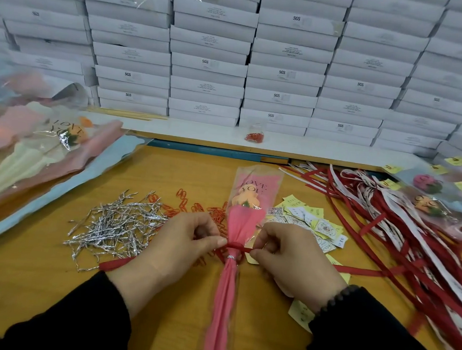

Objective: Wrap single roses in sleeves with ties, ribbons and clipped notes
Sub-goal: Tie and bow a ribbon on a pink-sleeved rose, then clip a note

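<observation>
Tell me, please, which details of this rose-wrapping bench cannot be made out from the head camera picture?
- Head view: bottom end of the pink paper-and-cellophane rose sleeve, cut off by the lower edge.
- Red ribbon: its knot state, hidden by the left hand and right hand.
- Yellow note tags: print too small.
- Stacked sleeves at left: blurred.

Even, cool indoor light fills the room, bright enough, with only faint soft shadows under the hands on the orange table (191, 171). Glare glints off the clear cellophane sleeves (48, 133) left of the table's middle, which look smeared and out of focus. The stacked white boxes (289, 55) behind bow outward near the frame's edges from wide-angle distortion.
</observation>
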### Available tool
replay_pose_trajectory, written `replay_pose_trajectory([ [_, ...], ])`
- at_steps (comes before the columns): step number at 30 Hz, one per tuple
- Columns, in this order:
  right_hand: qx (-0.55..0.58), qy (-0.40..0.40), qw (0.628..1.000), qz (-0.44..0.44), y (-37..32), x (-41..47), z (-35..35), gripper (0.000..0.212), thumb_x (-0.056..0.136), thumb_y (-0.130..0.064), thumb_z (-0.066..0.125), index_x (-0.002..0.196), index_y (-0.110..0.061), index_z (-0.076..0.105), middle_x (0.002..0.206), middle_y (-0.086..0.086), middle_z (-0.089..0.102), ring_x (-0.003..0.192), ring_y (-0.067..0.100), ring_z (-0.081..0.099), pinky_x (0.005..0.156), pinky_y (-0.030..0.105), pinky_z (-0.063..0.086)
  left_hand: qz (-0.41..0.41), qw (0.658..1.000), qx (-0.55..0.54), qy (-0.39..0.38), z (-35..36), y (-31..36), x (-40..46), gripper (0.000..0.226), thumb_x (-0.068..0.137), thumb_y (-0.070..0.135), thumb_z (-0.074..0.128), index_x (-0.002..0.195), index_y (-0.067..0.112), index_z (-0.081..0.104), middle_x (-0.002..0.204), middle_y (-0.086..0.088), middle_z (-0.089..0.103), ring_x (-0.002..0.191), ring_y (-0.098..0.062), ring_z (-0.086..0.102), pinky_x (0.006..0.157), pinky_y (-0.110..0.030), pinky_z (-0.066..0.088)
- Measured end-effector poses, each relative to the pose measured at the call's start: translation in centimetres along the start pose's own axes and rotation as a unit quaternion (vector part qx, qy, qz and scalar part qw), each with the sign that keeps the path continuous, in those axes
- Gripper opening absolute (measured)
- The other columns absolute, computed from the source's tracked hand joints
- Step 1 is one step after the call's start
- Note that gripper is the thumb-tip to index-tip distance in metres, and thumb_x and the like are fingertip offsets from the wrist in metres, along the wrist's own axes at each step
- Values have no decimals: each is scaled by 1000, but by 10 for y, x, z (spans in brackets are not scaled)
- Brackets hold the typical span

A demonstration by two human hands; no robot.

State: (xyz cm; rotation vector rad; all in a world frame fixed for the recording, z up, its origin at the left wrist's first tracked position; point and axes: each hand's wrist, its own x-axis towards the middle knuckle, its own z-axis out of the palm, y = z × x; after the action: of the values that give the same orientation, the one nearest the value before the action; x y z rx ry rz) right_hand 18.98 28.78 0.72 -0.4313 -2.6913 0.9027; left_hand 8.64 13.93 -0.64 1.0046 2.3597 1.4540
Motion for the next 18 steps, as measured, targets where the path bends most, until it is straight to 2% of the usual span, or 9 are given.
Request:
replay_pose_trajectory([
  [3,-6,10,1000,-9,2,1,-2,13,83,-19,67,71,-15,61,62,-8,54,61,6,53,59,20,45,-21,1000,6,3,-6,-2,1,7,80,6,70,76,2,65,75,-22,67,68,-30,63,69,-42,54],
  [6,-27,-13,999,-9,2,1,-6,18,83,-15,65,66,-17,58,60,-9,51,55,1,46,52,11,38,-41,999,-4,-10,-10,-3,1,6,78,3,71,75,2,66,67,-14,69,60,-21,67,65,-36,59],
  [9,-34,-41,999,12,3,1,-12,25,82,-12,63,60,-22,54,56,-11,48,47,-2,43,46,8,36,-46,999,13,-15,-13,-4,1,8,77,6,72,71,5,67,64,-9,70,60,-20,69,66,-36,59],
  [12,-39,-66,997,31,4,1,-18,23,79,-8,61,62,-22,55,56,-10,47,46,-1,43,45,9,35,-50,998,40,-3,-16,-8,2,11,78,9,73,68,8,68,63,-8,71,63,-23,70,70,-44,58],
  [14,-36,-82,995,41,4,1,-22,21,78,-5,60,65,-21,58,57,-7,49,49,3,46,49,15,41,-52,996,68,7,-17,-10,2,13,79,14,73,68,12,68,66,-6,71,69,-26,70,74,-48,56],
  [18,-44,-96,993,45,6,1,-27,18,76,-3,60,66,-18,60,55,-7,49,47,3,45,47,13,40,-40,987,147,43,-18,-9,1,17,80,22,72,65,19,65,67,-1,68,70,-23,65,72,-45,54],
])
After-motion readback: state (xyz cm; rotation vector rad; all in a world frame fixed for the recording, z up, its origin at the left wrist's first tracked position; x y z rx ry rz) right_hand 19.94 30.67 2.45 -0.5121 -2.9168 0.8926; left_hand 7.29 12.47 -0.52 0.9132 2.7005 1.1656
